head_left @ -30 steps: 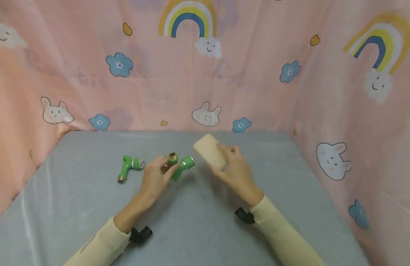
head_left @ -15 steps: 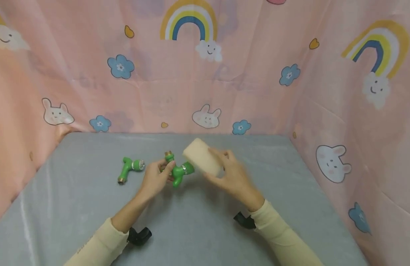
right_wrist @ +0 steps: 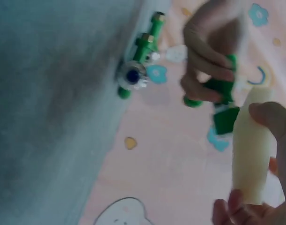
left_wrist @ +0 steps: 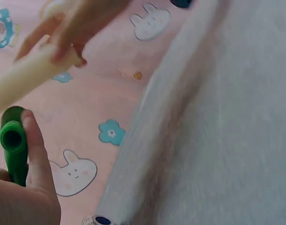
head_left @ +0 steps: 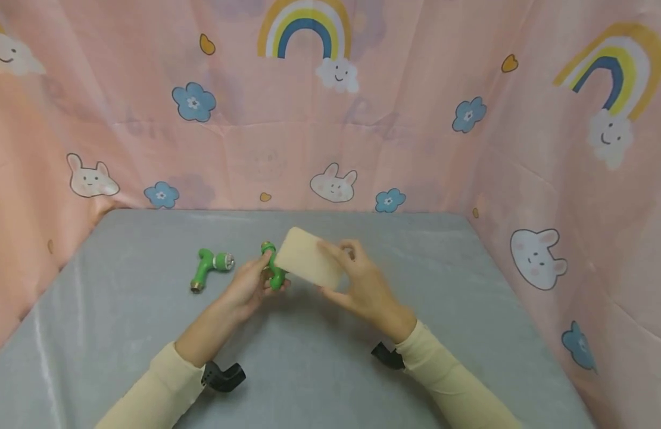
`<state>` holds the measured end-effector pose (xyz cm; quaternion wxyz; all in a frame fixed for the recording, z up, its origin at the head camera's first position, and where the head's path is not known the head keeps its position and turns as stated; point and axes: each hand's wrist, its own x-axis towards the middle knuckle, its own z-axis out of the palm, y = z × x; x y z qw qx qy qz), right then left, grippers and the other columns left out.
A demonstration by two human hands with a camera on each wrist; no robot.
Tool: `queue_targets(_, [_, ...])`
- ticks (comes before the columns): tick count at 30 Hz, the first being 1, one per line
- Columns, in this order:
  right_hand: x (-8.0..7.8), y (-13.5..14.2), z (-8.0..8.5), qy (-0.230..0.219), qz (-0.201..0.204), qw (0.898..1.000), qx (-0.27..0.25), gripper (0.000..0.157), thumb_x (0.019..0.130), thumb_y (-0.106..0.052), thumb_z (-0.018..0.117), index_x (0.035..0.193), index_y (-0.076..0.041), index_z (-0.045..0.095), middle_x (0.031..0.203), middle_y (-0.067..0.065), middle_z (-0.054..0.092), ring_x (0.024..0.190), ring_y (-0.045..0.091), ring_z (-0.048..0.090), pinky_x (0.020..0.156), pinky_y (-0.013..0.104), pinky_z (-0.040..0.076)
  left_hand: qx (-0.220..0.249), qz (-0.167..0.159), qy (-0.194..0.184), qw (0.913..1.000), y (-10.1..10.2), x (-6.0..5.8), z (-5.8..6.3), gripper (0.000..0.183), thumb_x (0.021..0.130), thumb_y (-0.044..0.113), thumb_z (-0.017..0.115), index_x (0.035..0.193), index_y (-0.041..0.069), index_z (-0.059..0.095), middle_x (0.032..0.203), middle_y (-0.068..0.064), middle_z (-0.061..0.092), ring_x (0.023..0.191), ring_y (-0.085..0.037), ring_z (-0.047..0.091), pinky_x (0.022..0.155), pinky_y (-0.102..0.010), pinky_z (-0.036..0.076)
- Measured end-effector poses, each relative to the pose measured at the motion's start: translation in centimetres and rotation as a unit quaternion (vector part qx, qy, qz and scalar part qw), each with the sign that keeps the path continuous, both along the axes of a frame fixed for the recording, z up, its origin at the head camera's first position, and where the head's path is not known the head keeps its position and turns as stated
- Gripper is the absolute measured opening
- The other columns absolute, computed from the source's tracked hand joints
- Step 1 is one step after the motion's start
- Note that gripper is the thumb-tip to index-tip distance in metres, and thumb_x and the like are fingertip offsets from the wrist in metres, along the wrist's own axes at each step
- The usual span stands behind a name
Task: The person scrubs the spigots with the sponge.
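My left hand (head_left: 247, 289) grips a green hose nozzle (head_left: 277, 275) with a brass-coloured threaded end. In the left wrist view the thumb lies along the nozzle (left_wrist: 14, 154), with a round green opening facing the camera. My right hand (head_left: 370, 295) holds a cream rectangular sponge (head_left: 306, 257) between thumb and fingers. The sponge overlaps the nozzle's head in the head view and hides it. Seen from the right wrist, the sponge (right_wrist: 250, 154) is edge-on, right beside the nozzle's green head (right_wrist: 226, 119).
Another green hose nozzle (head_left: 204, 271), with a silver ring and brass end, lies on the grey-covered table (head_left: 309, 369) left of my left hand. A pink patterned curtain (head_left: 405, 137) hangs behind and at the sides. Black camera mounts (head_left: 223, 376) stick out below both wrists.
My right hand has moved left with the sponge, which now covers the held nozzle's head. My left hand has turned the nozzle. The nozzle on the table stays put.
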<state>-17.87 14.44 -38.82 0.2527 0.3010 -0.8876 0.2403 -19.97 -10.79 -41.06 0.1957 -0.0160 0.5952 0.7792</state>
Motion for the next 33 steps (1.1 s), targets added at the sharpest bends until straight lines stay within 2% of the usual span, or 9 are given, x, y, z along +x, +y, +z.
queue_targets(2, [-0.2, -0.1, -0.2, 0.023, -0.001, 1.000, 0.002, 0.085, 0.075, -0.021, 0.091, 0.148, -0.021, 0.049, 0.120, 0.017, 0.051, 0.088, 0.026, 0.060, 0.061, 0.031, 0.055, 0.043, -0.014, -0.016, 0.9988, 0.0, 0.0, 0.2, 0.040, 0.112, 0.038, 0.027, 0.119, 0.006, 0.051, 0.085, 0.005, 0.070, 0.069, -0.004, 0.069, 0.068, -0.018, 0.057])
queue_targets(5, [-0.6, 0.0, -0.3, 0.056, -0.029, 0.998, -0.010, 0.087, 0.071, -0.015, 0.093, 0.146, -0.021, 0.051, 0.120, 0.016, 0.050, 0.087, 0.027, 0.059, 0.060, 0.032, 0.055, 0.091, -0.035, -0.036, 0.9946, -0.1, 0.0, 0.6, 0.040, 0.112, 0.037, 0.024, 0.125, 0.006, 0.044, 0.089, 0.004, 0.070, 0.066, -0.002, 0.065, 0.062, -0.014, 0.053])
queue_targets(10, [-0.7, 0.0, -0.5, 0.090, -0.030, 0.995, -0.017, 0.087, 0.069, -0.012, 0.094, 0.145, -0.020, 0.052, 0.121, 0.019, 0.049, 0.086, 0.028, 0.057, 0.062, 0.035, 0.055, 0.113, -0.068, -0.036, 0.9906, -0.3, -0.1, 0.9, 0.037, 0.113, 0.030, 0.030, 0.136, 0.004, 0.042, 0.099, 0.000, 0.066, 0.071, -0.003, 0.062, 0.065, -0.013, 0.051])
queue_targets(15, [-0.4, -0.1, -0.7, 0.113, -0.022, 0.993, -0.024, 0.088, 0.067, -0.009, 0.095, 0.143, -0.020, 0.052, 0.120, 0.020, 0.049, 0.089, 0.029, 0.054, 0.068, 0.037, 0.056, 0.068, -0.132, 0.008, 0.9890, -1.1, 0.1, 0.7, 0.043, 0.109, 0.016, 0.044, 0.146, -0.006, 0.038, 0.114, -0.002, 0.062, 0.084, -0.004, 0.061, 0.080, -0.017, 0.052])
queue_targets(19, [0.0, -0.2, -0.9, 0.136, -0.013, 0.990, -0.024, 0.087, 0.065, -0.007, 0.095, 0.140, -0.020, 0.054, 0.118, 0.020, 0.048, 0.091, 0.029, 0.052, 0.067, 0.036, 0.054, 0.014, -0.176, 0.041, 0.9834, -1.6, 0.2, 0.6, 0.041, 0.106, 0.018, 0.053, 0.140, -0.005, 0.049, 0.115, 0.000, 0.066, 0.091, -0.006, 0.065, 0.098, -0.030, 0.052])
queue_targets(23, [0.1, -0.3, -1.0, 0.157, -0.008, 0.988, -0.017, 0.085, 0.064, -0.006, 0.095, 0.138, -0.021, 0.056, 0.118, 0.020, 0.048, 0.093, 0.030, 0.051, 0.066, 0.035, 0.053, -0.025, -0.194, 0.066, 0.9784, -1.8, 0.3, 0.4, 0.032, 0.103, 0.020, 0.059, 0.131, 0.004, 0.060, 0.108, 0.004, 0.070, 0.097, -0.010, 0.068, 0.108, -0.042, 0.048])
queue_targets(27, [0.3, -0.6, -1.3, 0.170, 0.002, 0.985, -0.001, 0.086, 0.062, -0.007, 0.096, 0.137, -0.020, 0.056, 0.117, 0.020, 0.049, 0.094, 0.031, 0.050, 0.067, 0.035, 0.053, -0.064, -0.196, 0.085, 0.9747, -1.8, 0.5, 0.0, 0.033, 0.100, 0.015, 0.063, 0.130, 0.002, 0.061, 0.101, 0.005, 0.073, 0.100, -0.014, 0.068, 0.111, -0.051, 0.044])
queue_targets(29, [0.5, -0.7, -1.6, 0.171, 0.007, 0.985, 0.004, 0.085, 0.063, -0.007, 0.096, 0.137, -0.020, 0.057, 0.117, 0.020, 0.050, 0.094, 0.030, 0.050, 0.067, 0.035, 0.052, -0.084, -0.195, 0.093, 0.9727, -1.6, 0.8, -0.1, 0.036, 0.099, 0.013, 0.062, 0.131, -0.002, 0.059, 0.104, 0.000, 0.074, 0.099, -0.015, 0.067, 0.107, -0.049, 0.047])
queue_targets(33, [0.7, -0.9, -1.9, 0.164, -0.007, 0.986, 0.004, 0.084, 0.063, -0.006, 0.095, 0.137, -0.020, 0.059, 0.119, 0.019, 0.050, 0.093, 0.029, 0.049, 0.067, 0.035, 0.052, -0.106, -0.184, 0.105, 0.9716, -1.2, 1.3, -0.2, 0.048, 0.103, 0.015, 0.054, 0.143, -0.009, 0.046, 0.119, -0.020, 0.070, 0.089, -0.010, 0.068, 0.091, -0.030, 0.057])
